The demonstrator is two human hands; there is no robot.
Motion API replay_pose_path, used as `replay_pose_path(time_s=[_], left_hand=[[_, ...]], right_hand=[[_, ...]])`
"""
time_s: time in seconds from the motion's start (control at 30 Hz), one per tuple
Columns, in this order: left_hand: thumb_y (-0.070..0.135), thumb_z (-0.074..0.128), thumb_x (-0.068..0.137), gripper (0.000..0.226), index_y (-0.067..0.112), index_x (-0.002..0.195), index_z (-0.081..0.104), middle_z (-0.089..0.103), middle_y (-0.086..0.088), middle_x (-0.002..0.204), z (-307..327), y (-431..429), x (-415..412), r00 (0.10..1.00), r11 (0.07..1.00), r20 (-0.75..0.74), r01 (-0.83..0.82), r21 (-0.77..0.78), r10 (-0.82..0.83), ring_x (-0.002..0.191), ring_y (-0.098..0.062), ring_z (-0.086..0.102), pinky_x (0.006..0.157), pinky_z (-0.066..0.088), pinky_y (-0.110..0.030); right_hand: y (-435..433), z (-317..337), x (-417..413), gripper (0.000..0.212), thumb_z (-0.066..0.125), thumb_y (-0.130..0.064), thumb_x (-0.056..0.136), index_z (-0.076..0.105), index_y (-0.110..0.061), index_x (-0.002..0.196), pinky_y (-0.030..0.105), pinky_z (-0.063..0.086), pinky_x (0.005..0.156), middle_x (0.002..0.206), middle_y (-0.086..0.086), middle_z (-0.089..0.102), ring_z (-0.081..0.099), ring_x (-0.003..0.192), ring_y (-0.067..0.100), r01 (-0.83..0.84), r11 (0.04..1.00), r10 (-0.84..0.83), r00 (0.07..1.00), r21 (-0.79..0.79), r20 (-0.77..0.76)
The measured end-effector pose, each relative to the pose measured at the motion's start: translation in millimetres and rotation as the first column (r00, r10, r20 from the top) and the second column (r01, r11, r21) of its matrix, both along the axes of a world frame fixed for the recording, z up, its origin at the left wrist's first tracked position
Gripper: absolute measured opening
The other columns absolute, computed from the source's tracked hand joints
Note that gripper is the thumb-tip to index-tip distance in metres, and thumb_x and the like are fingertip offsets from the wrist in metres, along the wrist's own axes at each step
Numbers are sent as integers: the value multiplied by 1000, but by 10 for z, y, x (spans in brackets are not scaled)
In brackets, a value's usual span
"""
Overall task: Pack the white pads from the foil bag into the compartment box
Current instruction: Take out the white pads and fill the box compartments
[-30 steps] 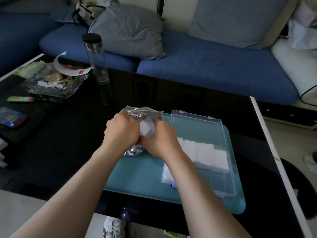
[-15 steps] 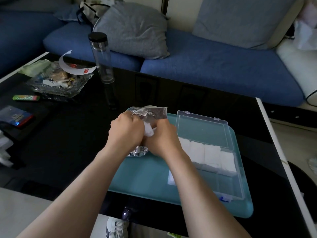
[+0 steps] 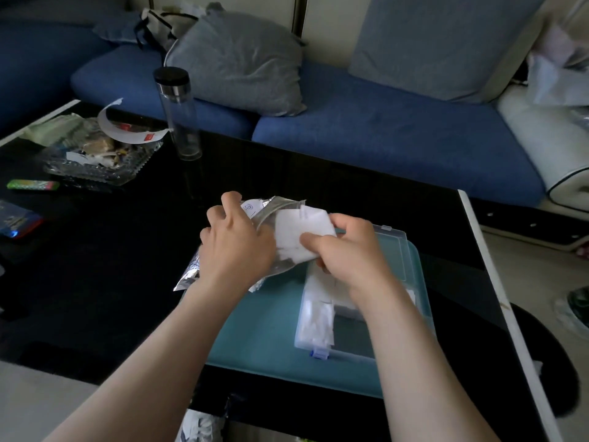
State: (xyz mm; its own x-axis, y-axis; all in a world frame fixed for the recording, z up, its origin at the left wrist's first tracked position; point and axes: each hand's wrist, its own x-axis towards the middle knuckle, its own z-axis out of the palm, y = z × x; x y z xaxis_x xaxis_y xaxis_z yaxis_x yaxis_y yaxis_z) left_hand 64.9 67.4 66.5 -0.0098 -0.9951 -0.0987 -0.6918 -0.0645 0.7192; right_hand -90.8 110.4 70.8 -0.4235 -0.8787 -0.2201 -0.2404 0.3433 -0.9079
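Left hand [image 3: 237,247] grips one foil bag [image 3: 271,206]; right hand [image 3: 347,253] pinches one white pad [image 3: 299,229] between thumb and fingers; compartment box [image 3: 350,334] half-hidden.

Blue sofa [image 3: 382,138], black table [image 3: 318,183], perhaps dimly lit

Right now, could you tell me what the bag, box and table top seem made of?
The bag looks like crinkled, shiny silver foil. The box seems clear rigid plastic: the teal mat shows through its lid. The table top looks like glossy black glass, perhaps lacquer.
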Motion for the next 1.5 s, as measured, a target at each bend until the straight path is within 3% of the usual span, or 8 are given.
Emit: replay_pose_path(time_s=[0.23, 0.33, 0.43, 0.5, 0.77, 1.0, 1.2, 1.5], left_hand=[[55, 60, 80, 66, 32, 139, 43, 33, -6, 149, 142, 107, -297, 998, 999, 56, 20, 44, -23, 143, -35, 24, 118, 24, -51], [52, 47, 78, 52, 31, 121, 64, 57, 1, 134, 246, 166, -467, 952, 997, -306, -1, -71, -21, 130, -22, 44, 116, 35, -45], [49, 65, 83, 35, 23, 104, 76, 77, -4, 104, 343, 236, -697, 685, 992, -728, 116, 55, -40, 101, -21, 72, 95, 59, -55], [45, 72, 90, 36, 18, 113, 75, 79, -8, 108, 316, 290, -786, 593, 958, -801, 268, 99, -83, 103, -25, 76, 94, 60, -53], [14, 65, 103, 23, 3, 123, 70, 77, -19, 114, 261, 345, -914, 500, 908, -860, 399, 127, -100, 110, -38, 74, 96, 61, -49], [14, 64, 104, 15, 4, 114, 71, 80, -14, 105, 231, 346, -871, 417, 963, -902, 178, 203, 113, 94, -25, 78, 71, 63, -29], [12, 65, 104, 11, 8, 111, 71, 80, -11, 107, 198, 355, -825, 441, 968, -887, 130, 217, 139, 99, -24, 78, 73, 64, -29], [10, 58, 106, 18, 4, 121, 68, 78, -13, 113, 159, 335, -833, 491, 933, -868, 339, 120, -67, 106, -27, 76, 83, 64, -33]], right_hand=[[321, 156, -359, 21, 77, -21, 96, 73, -30, 115, 11, 50, 56, 98, -9, 78, 70, 75, 3, 135, 985, -116, 979, -104, 167], [372, 193, -430, 24, 76, -22, 98, 72, -30, 120, 19, 53, 63, 103, -7, 79, 71, 83, 8, 171, 978, -139, 962, -119, 234], [425, 244, -505, 26, 75, -22, 98, 71, -30, 123, 27, 57, 74, 106, -6, 80, 75, 93, 14, 176, 975, -132, 950, -138, 284], [466, 273, -532, 25, 74, -21, 99, 71, -31, 122, 25, 57, 75, 104, -6, 80, 75, 91, 10, 140, 976, -86, 950, -164, 298], [549, 308, -639, 60, 87, -29, 87, 57, -30, 138, 25, 59, 77, 97, -5, 82, 77, 90, 7, 185, 961, -126, 954, -205, 272], [633, 334, -697, 73, 83, -6, 86, 53, -32, 148, 38, 61, 97, 107, -3, 80, 76, 101, 12, 237, 955, -186, 948, -178, 259], [685, 372, -766, 39, 79, -8, 93, 72, -25, 128, 14, 56, 70, 96, -8, 82, 76, 84, 2, 303, 898, -235, 943, -319, 235], [533, 254, -668, 22, 82, -15, 92, 82, -27, 110, 19, 58, 79, 98, -10, 78, 74, 91, 3, 177, 907, -214, 975, -383, -54]])
